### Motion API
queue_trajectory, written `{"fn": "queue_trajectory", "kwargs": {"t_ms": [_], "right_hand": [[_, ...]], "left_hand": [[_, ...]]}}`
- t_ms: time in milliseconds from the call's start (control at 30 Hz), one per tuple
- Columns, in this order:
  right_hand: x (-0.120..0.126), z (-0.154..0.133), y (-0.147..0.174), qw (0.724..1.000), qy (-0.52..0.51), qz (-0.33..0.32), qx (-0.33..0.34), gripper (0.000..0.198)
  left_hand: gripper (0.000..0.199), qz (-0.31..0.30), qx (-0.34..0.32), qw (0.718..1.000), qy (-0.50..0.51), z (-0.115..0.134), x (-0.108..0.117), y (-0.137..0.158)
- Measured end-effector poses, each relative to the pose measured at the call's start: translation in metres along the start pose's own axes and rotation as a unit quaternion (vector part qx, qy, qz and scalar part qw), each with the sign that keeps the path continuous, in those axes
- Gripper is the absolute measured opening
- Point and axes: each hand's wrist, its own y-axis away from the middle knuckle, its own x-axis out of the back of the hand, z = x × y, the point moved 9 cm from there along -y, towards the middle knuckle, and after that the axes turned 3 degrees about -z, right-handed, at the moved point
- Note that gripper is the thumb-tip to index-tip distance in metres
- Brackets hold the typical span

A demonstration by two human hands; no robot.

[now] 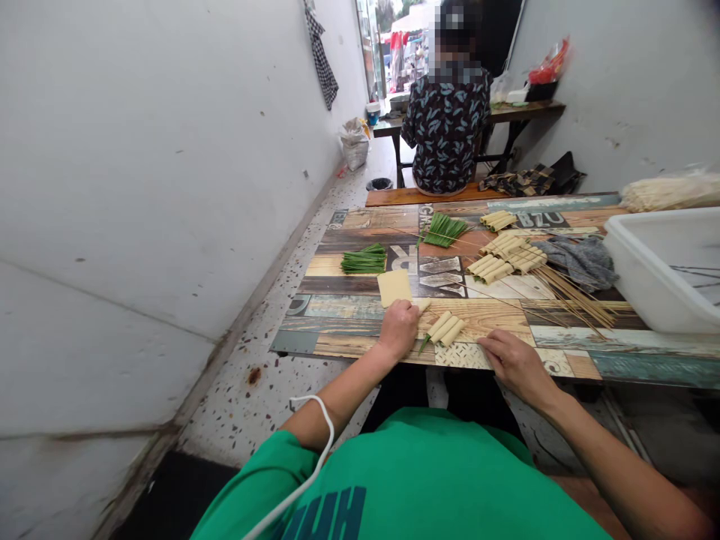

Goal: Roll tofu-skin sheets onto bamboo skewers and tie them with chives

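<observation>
My left hand is closed over a pale yellow tofu-skin roll, whose end pokes out past the fingers. A flat square tofu sheet lies just beyond that hand. Between my hands several rolls lie side by side, green stalks sticking out of one. My right hand is at the table's near edge, thumb and fingers pinched together; what they hold, if anything, is too thin to make out. Farther off lie two bundles of cut green stalks and a pile of skewered rolls.
Bamboo skewers are scattered at the right, beside a grey cloth and a white plastic tub. A bagged pale bundle lies behind the tub. A person sits on a bench across the table. A wall runs along the left.
</observation>
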Motion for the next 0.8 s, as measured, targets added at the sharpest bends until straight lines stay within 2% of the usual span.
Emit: {"fn": "queue_trajectory", "kwargs": {"t_ms": [200, 400, 600, 667, 733, 800], "right_hand": [[-0.001, 0.0, -0.013, 1.0, 0.007, 0.002, 0.007, 0.034], [-0.015, 0.004, -0.032, 1.0, -0.008, 0.004, 0.006, 0.033], [-0.027, 0.003, -0.043, 1.0, 0.01, -0.011, -0.011, 0.03], [-0.026, 0.002, -0.043, 0.999, 0.022, -0.022, -0.017, 0.031], [-0.022, 0.005, -0.043, 0.998, 0.029, -0.045, -0.016, 0.029], [-0.014, 0.018, -0.046, 0.995, 0.056, -0.072, -0.034, 0.026]], "left_hand": [[0.029, -0.006, -0.004, 1.0, 0.026, -0.001, 0.0, -0.001], [0.032, -0.008, -0.016, 0.999, 0.047, -0.002, -0.001, -0.003], [0.035, -0.056, 0.002, 0.996, 0.069, -0.001, 0.005, -0.004], [0.035, -0.038, 0.035, 0.997, 0.057, 0.002, 0.011, 0.002], [0.039, 0.008, 0.065, 0.997, 0.037, 0.007, 0.017, 0.01], [0.045, 0.054, 0.066, 0.996, 0.033, 0.013, 0.02, 0.019]]}}
